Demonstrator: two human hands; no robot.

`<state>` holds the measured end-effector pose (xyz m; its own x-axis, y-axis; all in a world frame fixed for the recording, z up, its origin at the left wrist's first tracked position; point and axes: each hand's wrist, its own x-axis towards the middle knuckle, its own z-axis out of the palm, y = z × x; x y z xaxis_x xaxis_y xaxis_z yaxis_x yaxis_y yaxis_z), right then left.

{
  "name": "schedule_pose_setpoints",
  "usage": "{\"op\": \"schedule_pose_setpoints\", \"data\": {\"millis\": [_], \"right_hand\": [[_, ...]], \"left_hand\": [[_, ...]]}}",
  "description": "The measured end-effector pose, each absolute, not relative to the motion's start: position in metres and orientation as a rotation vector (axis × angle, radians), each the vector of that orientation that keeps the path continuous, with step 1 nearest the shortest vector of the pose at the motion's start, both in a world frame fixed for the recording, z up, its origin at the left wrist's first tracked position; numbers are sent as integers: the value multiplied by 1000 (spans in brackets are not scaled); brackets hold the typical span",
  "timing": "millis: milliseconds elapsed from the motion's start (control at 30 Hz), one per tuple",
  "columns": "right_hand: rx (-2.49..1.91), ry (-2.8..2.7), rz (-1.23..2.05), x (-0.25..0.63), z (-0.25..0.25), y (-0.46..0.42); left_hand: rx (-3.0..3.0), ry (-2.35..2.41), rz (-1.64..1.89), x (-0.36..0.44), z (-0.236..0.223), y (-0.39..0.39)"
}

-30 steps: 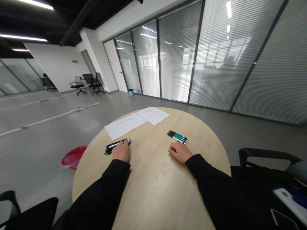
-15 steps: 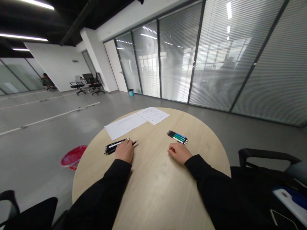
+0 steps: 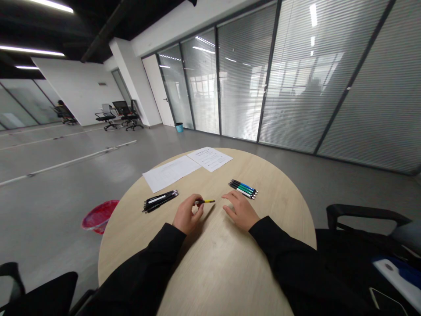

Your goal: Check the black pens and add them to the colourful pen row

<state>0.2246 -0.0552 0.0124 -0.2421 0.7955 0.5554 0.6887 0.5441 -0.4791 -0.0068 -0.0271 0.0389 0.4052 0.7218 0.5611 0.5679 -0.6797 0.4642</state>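
Note:
My left hand (image 3: 187, 215) is pinched shut on a slim pen with a yellow section (image 3: 205, 201), which points right over the round light-wood table (image 3: 223, 250). A bundle of black pens (image 3: 160, 201) lies just beyond and left of that hand, not touching it. My right hand (image 3: 240, 211) rests open on the tabletop with its fingers apart and holds nothing. Nearest to it, a row of blue, green and black pens (image 3: 243, 189) lies just beyond the fingertips. Two white paper sheets (image 3: 170, 173) lie at the far edge.
A red basket (image 3: 99, 216) sits on the grey floor left of the table. A black chair arm (image 3: 362, 210) and a dark seat with a white-and-blue object (image 3: 394, 276) are at the right. Glass partitions with blinds stand behind. A distant seated person (image 3: 62, 114) is beside several office chairs.
My left hand has moved right, away from the black pens, and now holds the slim pen. My right hand's fingers have lifted and spread, and it has shifted slightly toward the middle.

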Motion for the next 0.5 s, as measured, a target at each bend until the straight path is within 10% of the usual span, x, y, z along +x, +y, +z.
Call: {"op": "schedule_pose_setpoints", "data": {"millis": [500], "right_hand": [[-1163,-1982,237,224,11,-54]], "left_hand": [[1753,939,1078,0,31,-26]]}}
